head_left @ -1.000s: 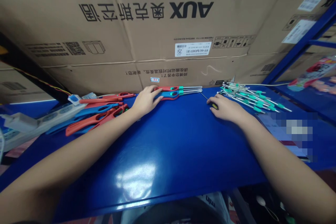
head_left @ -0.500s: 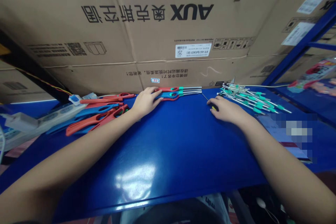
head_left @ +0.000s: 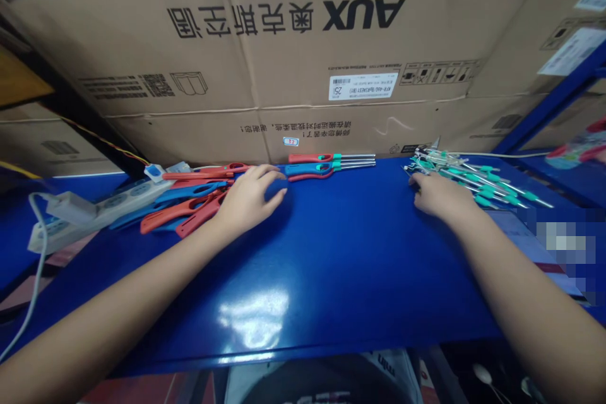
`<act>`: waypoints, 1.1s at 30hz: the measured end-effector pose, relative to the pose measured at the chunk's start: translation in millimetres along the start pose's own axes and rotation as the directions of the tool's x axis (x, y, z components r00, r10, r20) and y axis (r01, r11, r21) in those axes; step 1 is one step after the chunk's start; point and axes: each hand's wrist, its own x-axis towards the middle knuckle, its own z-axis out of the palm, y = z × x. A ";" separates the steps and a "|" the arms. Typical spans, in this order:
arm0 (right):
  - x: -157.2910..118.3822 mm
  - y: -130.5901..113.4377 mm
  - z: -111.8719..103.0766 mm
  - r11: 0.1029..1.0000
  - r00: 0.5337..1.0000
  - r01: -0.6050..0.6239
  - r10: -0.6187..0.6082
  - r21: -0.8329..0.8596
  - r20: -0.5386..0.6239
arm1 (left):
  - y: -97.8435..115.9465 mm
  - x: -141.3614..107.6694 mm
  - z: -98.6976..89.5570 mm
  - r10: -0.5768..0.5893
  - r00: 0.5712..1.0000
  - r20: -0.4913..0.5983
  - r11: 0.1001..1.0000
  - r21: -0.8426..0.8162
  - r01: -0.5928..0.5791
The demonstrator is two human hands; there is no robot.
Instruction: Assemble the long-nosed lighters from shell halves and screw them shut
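Note:
My left hand (head_left: 250, 197) hovers with spread fingers between a pile of red and blue handles (head_left: 182, 205) and a small stack of lighters. The stack, with red lighter (head_left: 307, 158) and blue lighter (head_left: 310, 169), lies by the cardboard, metal tubes to the right. My right hand (head_left: 438, 194) is at the left edge of a heap of metal tubes with green parts (head_left: 478, 180). Its fingers are bent, and their tips and anything between them are hard to make out.
Behind the blue shelf (head_left: 331, 265) stands a large cardboard box (head_left: 274, 76). A white power strip (head_left: 108, 202) with plugs lies at left. At right are a partly pixelated flat item (head_left: 516, 233) and a blue post (head_left: 553, 95).
My left hand has come off the lighter stack and moved left to the handles. My right hand has moved right to the tubes, and the thin yellow-handled tool no longer shows. The view has shifted.

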 end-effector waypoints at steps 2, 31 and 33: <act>-1.2 0.2 -1.5 1.000 1.000 -0.012 0.012 -0.015 0.005 | -11.1 -7.8 -16.2 -0.064 0.998 -0.013 0.997 0.045 0.064; -63.7 -79.6 1.0 0.533 0.609 0.784 -0.563 0.318 -0.559 | 47.2 -37.4 -95.6 -0.153 0.964 0.216 0.877 0.479 0.032; -77.1 -87.8 -2.2 0.404 0.541 0.840 -0.595 0.361 -0.594 | 81.7 -46.0 -84.9 0.006 0.970 0.243 0.928 0.360 -0.096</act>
